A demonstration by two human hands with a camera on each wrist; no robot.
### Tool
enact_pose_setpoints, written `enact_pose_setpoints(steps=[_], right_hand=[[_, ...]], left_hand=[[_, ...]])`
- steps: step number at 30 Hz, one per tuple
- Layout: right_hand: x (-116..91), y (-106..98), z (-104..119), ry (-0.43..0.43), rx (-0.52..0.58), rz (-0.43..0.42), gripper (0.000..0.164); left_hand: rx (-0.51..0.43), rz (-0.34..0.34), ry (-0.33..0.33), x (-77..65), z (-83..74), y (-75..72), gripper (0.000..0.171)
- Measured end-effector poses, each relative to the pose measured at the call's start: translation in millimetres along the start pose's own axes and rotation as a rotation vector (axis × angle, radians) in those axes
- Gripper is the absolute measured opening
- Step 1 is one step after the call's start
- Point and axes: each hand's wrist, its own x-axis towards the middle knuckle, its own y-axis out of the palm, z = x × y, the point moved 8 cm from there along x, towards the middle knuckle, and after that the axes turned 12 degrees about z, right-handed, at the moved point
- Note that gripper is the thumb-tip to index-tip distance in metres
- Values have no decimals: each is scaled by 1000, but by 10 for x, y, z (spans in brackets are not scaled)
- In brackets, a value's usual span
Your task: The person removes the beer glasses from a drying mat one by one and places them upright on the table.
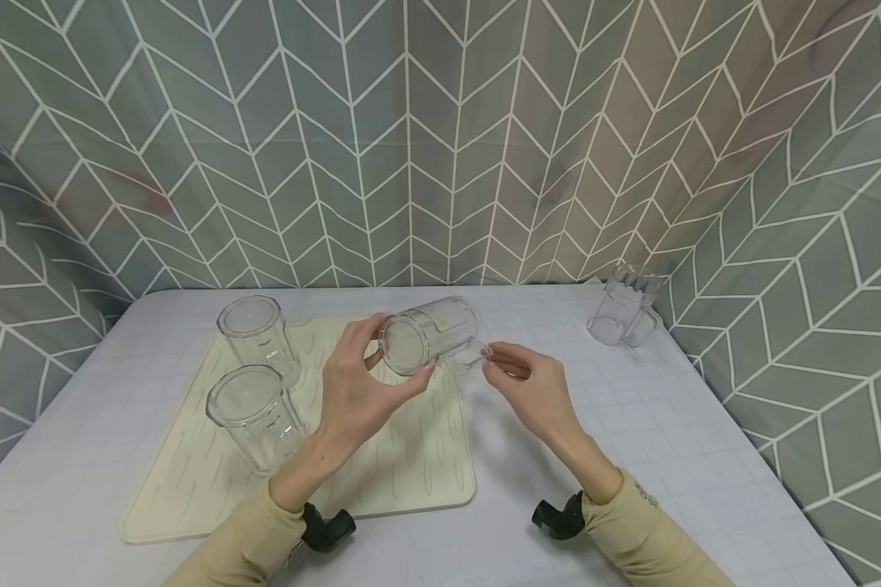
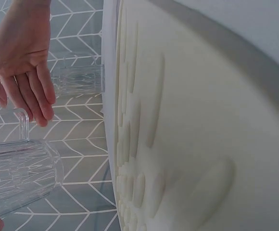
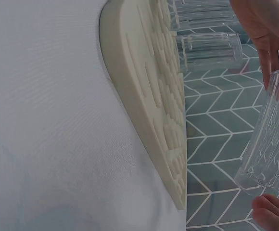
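Note:
In the head view my left hand (image 1: pixel 360 383) holds a clear glass mug (image 1: pixel 440 326) tilted on its side above the drying mat, thumb and fingers around its left end. My right hand (image 1: pixel 532 387) is at the mug's handle, fingertips near its outer end. In the left wrist view the right hand's fingers (image 2: pixel 31 94) hang fairly straight beside the handle (image 2: pixel 21 122); contact is hard to tell. The right wrist view shows the mug (image 3: pixel 272 144) between the left hand (image 3: pixel 264 29) and the right fingertips (image 3: pixel 269 214).
Two clear glass vessels (image 1: pixel 253 326) (image 1: pixel 253 408) stand on the cream ridged drying mat (image 1: pixel 404 481) at left. Another glass mug (image 1: pixel 620 306) stands at the table's back right. A patterned curtain (image 1: pixel 433 147) hangs behind the white-covered table (image 1: pixel 499 538).

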Motion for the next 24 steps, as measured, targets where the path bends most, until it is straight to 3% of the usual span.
enact_pose_setpoints(steps=[16,24], right_hand=[[9,36,-32,22,-11,4,36],[25,44,-57,49,71,10,45]], left_hand=[[-4,-23,26,-6,-4,0,74],[20,-27,58,-20,-26,19,73]])
